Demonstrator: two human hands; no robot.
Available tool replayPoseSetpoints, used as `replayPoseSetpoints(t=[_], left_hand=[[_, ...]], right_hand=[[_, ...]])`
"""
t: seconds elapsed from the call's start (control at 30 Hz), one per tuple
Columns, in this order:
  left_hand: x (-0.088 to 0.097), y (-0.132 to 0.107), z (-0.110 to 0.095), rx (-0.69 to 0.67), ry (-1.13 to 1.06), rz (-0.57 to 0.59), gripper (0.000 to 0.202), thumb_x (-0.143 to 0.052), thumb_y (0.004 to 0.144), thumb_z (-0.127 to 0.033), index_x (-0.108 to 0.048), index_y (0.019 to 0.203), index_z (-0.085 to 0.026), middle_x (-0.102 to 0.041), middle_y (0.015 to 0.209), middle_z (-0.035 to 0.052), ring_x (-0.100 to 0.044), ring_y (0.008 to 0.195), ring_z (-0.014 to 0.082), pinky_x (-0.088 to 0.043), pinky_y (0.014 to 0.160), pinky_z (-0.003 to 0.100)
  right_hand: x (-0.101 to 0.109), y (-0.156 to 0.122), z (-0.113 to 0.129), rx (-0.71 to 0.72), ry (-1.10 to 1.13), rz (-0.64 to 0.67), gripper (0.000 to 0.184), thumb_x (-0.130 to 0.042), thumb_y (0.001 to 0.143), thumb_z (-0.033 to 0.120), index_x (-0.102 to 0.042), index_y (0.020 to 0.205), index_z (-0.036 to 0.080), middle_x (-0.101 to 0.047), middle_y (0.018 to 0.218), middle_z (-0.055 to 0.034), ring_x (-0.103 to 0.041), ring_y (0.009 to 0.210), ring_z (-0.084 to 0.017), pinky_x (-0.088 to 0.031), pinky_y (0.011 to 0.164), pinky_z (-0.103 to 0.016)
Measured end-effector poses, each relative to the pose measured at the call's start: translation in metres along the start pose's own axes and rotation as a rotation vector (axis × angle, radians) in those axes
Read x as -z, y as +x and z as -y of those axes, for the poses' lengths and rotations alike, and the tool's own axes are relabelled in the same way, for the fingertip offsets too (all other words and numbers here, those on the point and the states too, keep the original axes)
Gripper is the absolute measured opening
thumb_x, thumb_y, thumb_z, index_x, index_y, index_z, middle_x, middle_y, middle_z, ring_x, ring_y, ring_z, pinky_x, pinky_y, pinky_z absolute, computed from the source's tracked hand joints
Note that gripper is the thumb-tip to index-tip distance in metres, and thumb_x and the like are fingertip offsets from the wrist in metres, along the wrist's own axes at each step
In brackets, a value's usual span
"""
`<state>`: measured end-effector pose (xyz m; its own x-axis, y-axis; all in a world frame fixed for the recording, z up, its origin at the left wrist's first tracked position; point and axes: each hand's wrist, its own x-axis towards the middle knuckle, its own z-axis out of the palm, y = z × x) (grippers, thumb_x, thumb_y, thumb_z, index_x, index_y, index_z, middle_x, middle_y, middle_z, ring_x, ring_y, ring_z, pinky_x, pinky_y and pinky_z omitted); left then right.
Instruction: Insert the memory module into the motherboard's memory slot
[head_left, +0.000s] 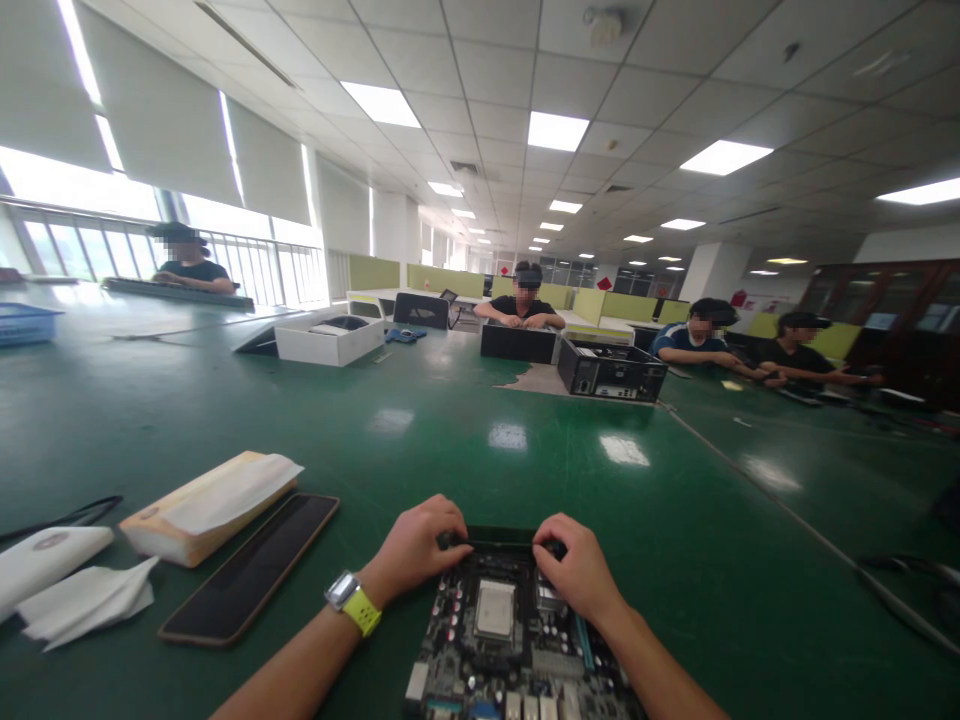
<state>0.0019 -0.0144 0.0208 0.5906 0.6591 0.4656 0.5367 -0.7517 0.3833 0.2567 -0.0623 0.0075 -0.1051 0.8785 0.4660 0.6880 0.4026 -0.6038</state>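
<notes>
A black computer motherboard point(499, 640) with a silver square chip in its middle lies flat on the green table point(525, 470) right in front of me. My left hand point(416, 550), with a yellow-strapped watch on its wrist, curls its fingers over the board's far left edge. My right hand point(577, 570) does the same at the far right edge, its fingers bent and pressing on a black part there. What lies under the fingertips is hidden.
A dark phone point(251, 580), a tissue pack point(206, 505) and loose tissues point(82, 600) lie to my left. Farther off stand a white box point(330, 340) and black computer cases point(611, 370). Several other people sit at the far sides of the table.
</notes>
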Motion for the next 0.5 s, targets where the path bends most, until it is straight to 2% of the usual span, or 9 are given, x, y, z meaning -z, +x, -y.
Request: replayPoseSetpoints(t=[0.23,0.5], left_hand=[[0.0006,0.0013,-0.0013,0.011,0.114,0.011,0.012,-0.071,0.075,-0.032,-0.066,0.072,-0.020,-0.064,0.076,0.0014,-0.057,0.079,0.0184,-0.044,0.070,0.026],[0.0006,0.0016,-0.0010,-0.026,0.134,0.015,0.009,-0.068,0.076,-0.025,-0.065,0.068,-0.021,-0.063,0.078,0.0010,-0.056,0.080,0.0178,-0.043,0.070,0.026]], right_hand=[[-0.0010,-0.0006,-0.0011,-0.019,-0.001,-0.018,0.011,-0.052,0.068,0.013,-0.061,0.066,0.020,-0.064,0.078,-0.0021,-0.057,0.077,-0.017,-0.042,0.074,-0.026],[-0.0030,-0.0005,-0.0049,-0.053,-0.043,0.005,0.012,-0.052,0.068,0.016,-0.063,0.066,0.020,-0.064,0.074,-0.0017,-0.057,0.074,-0.017,-0.043,0.072,-0.026]])
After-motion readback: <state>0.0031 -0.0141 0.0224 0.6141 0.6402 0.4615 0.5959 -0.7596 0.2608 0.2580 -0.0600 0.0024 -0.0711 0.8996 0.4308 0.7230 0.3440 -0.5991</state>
